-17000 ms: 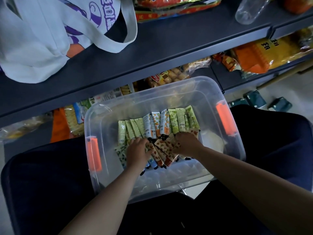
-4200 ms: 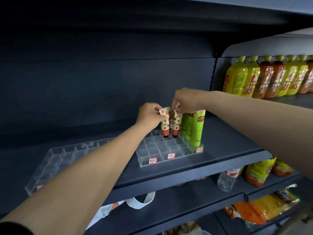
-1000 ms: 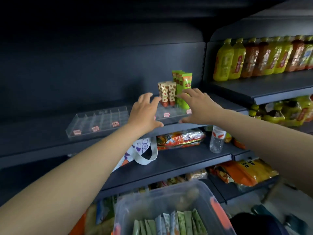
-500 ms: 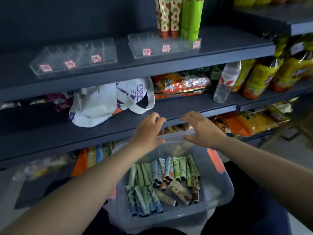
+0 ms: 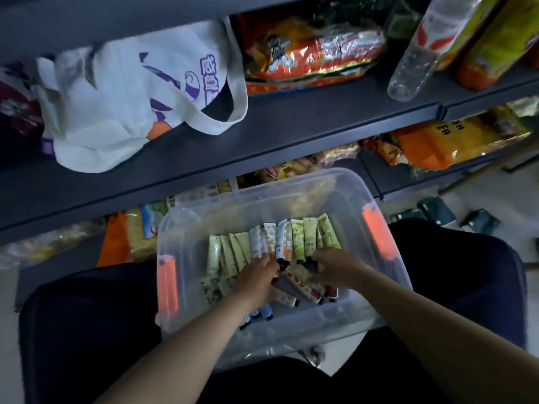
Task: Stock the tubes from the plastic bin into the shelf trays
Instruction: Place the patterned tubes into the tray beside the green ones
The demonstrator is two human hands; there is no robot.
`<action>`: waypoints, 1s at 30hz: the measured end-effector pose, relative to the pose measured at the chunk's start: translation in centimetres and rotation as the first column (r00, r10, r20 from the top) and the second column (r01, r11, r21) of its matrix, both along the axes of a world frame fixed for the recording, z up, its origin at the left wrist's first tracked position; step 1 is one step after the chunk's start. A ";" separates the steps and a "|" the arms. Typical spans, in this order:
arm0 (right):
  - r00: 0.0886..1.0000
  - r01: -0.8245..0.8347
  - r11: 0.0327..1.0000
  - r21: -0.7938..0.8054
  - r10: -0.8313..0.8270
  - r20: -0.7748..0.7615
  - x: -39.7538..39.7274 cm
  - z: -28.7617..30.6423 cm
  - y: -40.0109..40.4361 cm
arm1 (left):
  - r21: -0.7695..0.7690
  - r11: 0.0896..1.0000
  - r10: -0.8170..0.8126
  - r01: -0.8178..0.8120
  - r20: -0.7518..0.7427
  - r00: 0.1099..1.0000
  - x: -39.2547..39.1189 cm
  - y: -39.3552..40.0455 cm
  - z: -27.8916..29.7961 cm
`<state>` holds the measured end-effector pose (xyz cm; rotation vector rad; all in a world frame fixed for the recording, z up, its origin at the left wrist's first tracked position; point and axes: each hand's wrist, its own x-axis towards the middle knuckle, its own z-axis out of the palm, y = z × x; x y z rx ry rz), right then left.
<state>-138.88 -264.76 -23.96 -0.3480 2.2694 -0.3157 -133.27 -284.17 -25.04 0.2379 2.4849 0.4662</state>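
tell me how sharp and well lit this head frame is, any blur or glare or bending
Head view: dim overall, with deep shadow over the lap; motion blur smears the tote bag and the left hand and right hand; glare on the plastic bin rim and snack packs; wide-angle bending curves the shelf edges.

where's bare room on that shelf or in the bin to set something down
Bare shelf runs between the tote bag and the water bottle, in front of the snack packs. In the bin, the far strip beyond the tubes is free. Mid-bin is crowded with both hands.
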 end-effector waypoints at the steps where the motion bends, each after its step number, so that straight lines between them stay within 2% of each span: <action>1: 0.999 -0.002 1.000 0.016 0.001 0.037 0.1 -0.9 0.0 | 0.008 1.000 0.005 -0.005 0.047 0.999 0.1 0.1 -0.6; 5: 0.989 0.063 0.998 0.017 -0.064 0.137 0.3 -3.2 0.0 | 0.028 0.999 -0.048 0.044 0.170 0.984 0.3 0.4 -2.4; 9: 0.975 0.129 0.991 0.020 -0.131 0.181 0.2 -4.5 -0.6 | 0.013 0.997 -0.081 0.080 0.201 0.976 0.9 0.4 -3.9; 15: 0.967 0.158 0.987 -0.007 -0.154 0.203 0.3 -5.5 -0.8 | -0.017 0.998 -0.056 0.058 0.114 0.992 1.6 0.7 -5.2; 30: 0.991 0.101 0.993 -0.068 -0.095 0.096 0.3 -6.6 -0.9 | -0.004 0.998 -0.061 0.061 0.038 0.997 1.7 0.3 -6.8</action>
